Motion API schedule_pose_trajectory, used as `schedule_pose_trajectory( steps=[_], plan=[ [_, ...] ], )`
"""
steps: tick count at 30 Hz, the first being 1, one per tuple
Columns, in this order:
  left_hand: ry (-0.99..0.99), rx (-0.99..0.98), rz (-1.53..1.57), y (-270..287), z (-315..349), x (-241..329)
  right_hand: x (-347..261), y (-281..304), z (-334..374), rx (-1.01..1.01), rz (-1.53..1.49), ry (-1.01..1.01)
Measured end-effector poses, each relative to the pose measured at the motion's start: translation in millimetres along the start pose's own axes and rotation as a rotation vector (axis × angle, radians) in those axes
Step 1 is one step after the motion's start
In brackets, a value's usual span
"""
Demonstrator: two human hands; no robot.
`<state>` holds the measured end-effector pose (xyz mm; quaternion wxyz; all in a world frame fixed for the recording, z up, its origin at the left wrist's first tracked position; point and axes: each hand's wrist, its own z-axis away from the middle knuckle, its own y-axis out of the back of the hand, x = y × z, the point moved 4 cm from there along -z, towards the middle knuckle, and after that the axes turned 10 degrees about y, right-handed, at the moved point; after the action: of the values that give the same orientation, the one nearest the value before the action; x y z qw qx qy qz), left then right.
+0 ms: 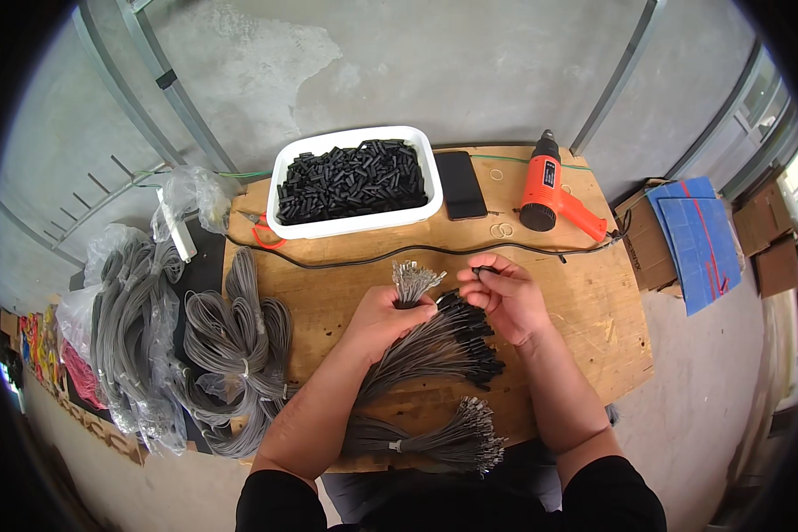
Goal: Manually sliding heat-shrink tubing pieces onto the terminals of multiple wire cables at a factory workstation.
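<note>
My left hand (383,314) is closed around a bundle of thin grey wires (413,282), whose bare metal terminal ends stick up above the fingers. To its right, my right hand (512,301) is raised with a small black sleeve (482,269) pinched between thumb and fingers; whether it holds more than one is hidden. Below both hands, grey wires with black sleeves on their ends (472,344) fan out across the table. Nearer to me lies another tied wire bundle (434,442), its metal ends bare and pointing right.
A white tub (356,230) of black sleeves stands at the back, beside a phone (464,186) and an orange heat gun (541,184). Red-handled pliers (266,234) and a black cord (355,265) lie before the tub. Coiled grey wires (230,341) fill the left side of the wooden table (594,328).
</note>
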<state>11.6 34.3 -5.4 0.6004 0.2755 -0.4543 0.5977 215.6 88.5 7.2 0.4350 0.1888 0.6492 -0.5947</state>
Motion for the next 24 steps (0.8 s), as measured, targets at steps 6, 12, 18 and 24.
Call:
schedule_pose_trajectory(
  steps=[6,12,18,24],
  plan=[
    [0.006,-0.035,0.024,0,2,2,2,-7,2,-0.032,-0.049,-0.073],
    [-0.009,-0.022,-0.022,0,5,6,5,-13,5,-0.067,0.107,-0.041],
    [-0.021,0.008,0.015,0,4,4,6,-9,4,-0.004,-0.081,-0.088],
    [-0.049,0.020,0.022,0,2,2,0,-8,7,-0.060,-0.196,-0.076]
  ],
)
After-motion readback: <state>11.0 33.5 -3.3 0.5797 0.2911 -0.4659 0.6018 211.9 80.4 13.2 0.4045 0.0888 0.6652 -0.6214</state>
